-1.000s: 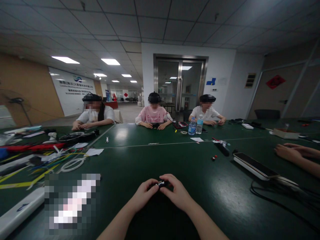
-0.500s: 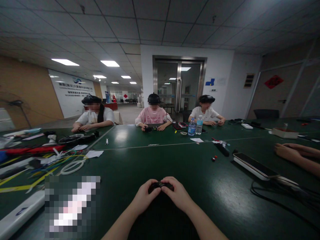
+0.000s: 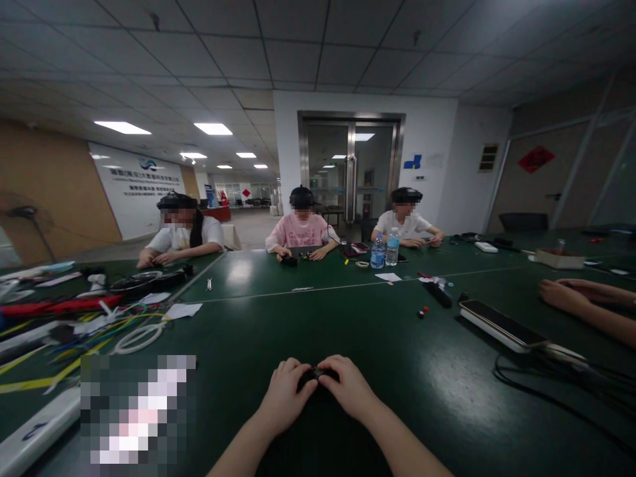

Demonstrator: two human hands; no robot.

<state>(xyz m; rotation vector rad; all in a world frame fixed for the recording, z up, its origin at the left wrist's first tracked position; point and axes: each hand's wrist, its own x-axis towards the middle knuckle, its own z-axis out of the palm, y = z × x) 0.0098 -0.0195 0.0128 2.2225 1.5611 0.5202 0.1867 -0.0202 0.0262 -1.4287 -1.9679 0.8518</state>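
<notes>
Close in front of me, above the dark green table [image 3: 238, 344], both my hands meet around a small dark object [image 3: 313, 375]. My left hand [image 3: 287, 395] is closed on its left side, fingers over the far edge and thumb near the middle. From the other side my right hand [image 3: 349, 391] grips it the same way, its thumb close to the left one. The fingers cover most of the object, so its kind does not show.
To the left lie tangled cables [image 3: 139, 336], a white power strip [image 3: 40, 424] and paper [image 3: 183, 310]. At right are a phone on a white box [image 3: 501, 324], black cables [image 3: 527, 384] and another person's hands [image 3: 566, 297]. Two water bottles [image 3: 392, 248] stand beyond; several people sit opposite.
The view has turned slightly right, so the surroundings sit a little further left. My fingers have shifted slightly on the dark object, which both hands still hold.
</notes>
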